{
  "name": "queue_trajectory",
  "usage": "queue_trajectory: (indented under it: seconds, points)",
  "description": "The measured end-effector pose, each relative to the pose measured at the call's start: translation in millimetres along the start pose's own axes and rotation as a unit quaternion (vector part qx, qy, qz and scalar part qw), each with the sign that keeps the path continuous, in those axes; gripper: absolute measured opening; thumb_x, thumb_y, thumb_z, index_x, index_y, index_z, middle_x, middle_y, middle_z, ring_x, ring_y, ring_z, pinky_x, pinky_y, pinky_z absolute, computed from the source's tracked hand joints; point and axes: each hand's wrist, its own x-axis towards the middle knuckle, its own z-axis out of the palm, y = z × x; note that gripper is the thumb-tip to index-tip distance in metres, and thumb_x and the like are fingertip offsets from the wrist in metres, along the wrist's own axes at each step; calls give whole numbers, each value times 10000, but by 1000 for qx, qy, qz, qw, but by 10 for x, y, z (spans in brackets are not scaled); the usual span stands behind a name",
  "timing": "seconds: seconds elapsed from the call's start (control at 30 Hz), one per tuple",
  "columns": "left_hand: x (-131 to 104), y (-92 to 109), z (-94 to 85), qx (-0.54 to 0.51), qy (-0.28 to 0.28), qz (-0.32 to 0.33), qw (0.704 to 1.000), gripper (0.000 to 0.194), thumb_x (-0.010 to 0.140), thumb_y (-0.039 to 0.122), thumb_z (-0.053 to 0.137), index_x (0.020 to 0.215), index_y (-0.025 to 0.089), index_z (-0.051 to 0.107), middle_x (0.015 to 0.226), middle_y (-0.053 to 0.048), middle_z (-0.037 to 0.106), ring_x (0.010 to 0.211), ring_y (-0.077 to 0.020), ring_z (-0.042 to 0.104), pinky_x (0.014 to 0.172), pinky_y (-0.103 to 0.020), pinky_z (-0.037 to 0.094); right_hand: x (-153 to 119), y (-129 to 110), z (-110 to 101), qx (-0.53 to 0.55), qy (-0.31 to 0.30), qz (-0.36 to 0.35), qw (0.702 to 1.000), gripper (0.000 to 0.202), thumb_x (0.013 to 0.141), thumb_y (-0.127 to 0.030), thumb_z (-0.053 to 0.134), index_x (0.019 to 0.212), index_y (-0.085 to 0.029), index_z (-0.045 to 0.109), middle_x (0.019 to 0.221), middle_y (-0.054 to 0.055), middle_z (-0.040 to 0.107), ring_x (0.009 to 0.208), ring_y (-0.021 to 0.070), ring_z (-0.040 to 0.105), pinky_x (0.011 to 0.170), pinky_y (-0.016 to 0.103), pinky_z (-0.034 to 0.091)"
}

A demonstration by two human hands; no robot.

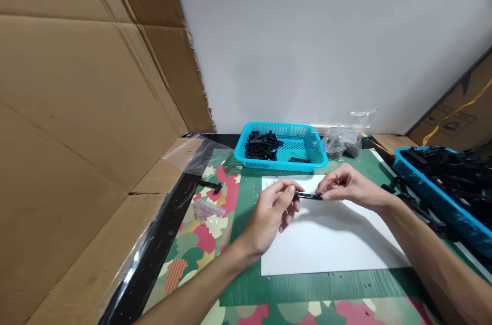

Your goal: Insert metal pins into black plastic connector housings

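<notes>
A slim black part (308,196) is held level above a white sheet (323,243). My left hand (277,207) grips its left end between thumb and fingers. At the part's right end, my right hand (340,185) is pinched closed, with its fingertips on or against the part. Whether the right fingers also hold something small cannot be made out. Behind the hands is a blue basket (280,165) with a pile of thin black parts (262,146) in its left half.
Clear bags of small pieces (343,144) lie right of the basket. A larger blue basket (442,197) heaped with black parts stands at the right. On the left are a loose black part (212,186), a small bag (207,210) and cardboard (77,109).
</notes>
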Motion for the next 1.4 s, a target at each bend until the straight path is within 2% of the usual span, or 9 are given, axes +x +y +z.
queue_trajectory:
  seconds: [0.1, 0.23, 0.33, 0.47, 0.6, 0.77, 1.0, 1.2, 1.4]
  points:
    - [75, -5, -59, 4, 22, 29, 999, 368, 997, 558, 658, 1086, 202, 628, 811, 22, 615, 502, -43, 448, 412, -142, 276, 2, 37, -1, -132, 98, 17, 986, 302, 863, -477, 785, 923, -185, 836, 550, -69, 386, 535, 103, 315, 533, 272, 225]
    - [114, -46, -84, 31, 33, 41, 998, 303, 995, 479, 689, 1058, 184, 663, 711, 48, 532, 487, -40, 387, 412, -137, 265, 4, 58, 58, -337, 160, 76, 925, 225, 896, -400, 721, 839, -210, 829, 583, -25, 508, 554, 121, 390, 550, 285, 242]
    - [104, -33, -48, 29, 37, 20, 999, 285, 995, 468, 680, 1031, 187, 652, 619, 73, 453, 471, -53, 354, 403, -135, 252, 12, 49, 133, -377, 165, 114, 904, 196, 890, -383, 715, 848, -236, 837, 638, -5, 612, 578, 135, 468, 564, 288, 274]
    - [82, 40, 25, 8, 41, -2, 999, 320, 957, 492, 708, 1000, 185, 628, 756, 35, 553, 482, -41, 395, 390, -133, 254, 32, 38, 218, -388, 174, 137, 895, 170, 888, -335, 694, 889, -259, 846, 712, 5, 680, 621, 145, 512, 587, 285, 292]
    - [74, 66, 55, 13, 44, 2, 999, 335, 953, 512, 709, 988, 192, 614, 765, 39, 535, 490, -46, 416, 386, -128, 261, 51, 38, 254, -391, 177, 145, 892, 174, 896, -316, 671, 892, -262, 836, 721, 7, 681, 620, 148, 499, 591, 288, 281]
    - [103, 11, 23, 26, 53, 18, 998, 343, 950, 521, 714, 981, 194, 614, 845, 25, 564, 490, -40, 420, 372, -141, 257, 41, 24, 256, -383, 144, 132, 903, 120, 875, -262, 694, 859, -239, 811, 672, -11, 614, 613, 140, 478, 585, 290, 277]
    - [114, -32, -30, 97, 56, 23, 993, 283, 995, 469, 657, 1025, 187, 651, 539, 96, 423, 426, -54, 295, 404, -172, 217, -60, -104, 374, -180, 83, -47, 979, 211, 1063, -370, 541, 998, -209, 661, 675, -60, 443, 624, 120, 351, 572, 267, 266]
    - [82, 3, 7, 174, 44, 40, 983, 294, 1007, 480, 644, 1004, 187, 672, 582, 78, 443, 496, -75, 383, 461, -193, 285, -80, -154, 467, -60, 91, -74, 991, 251, 1041, -422, 618, 963, -188, 666, 677, -58, 420, 631, 115, 340, 566, 267, 258]
    - [47, -13, 35, 149, 7, 27, 988, 311, 1028, 496, 616, 968, 191, 616, 613, 78, 448, 484, -66, 370, 464, -197, 290, -68, -126, 527, -4, 90, -80, 993, 259, 989, -437, 703, 942, -183, 709, 677, -44, 493, 629, 113, 367, 570, 268, 283]
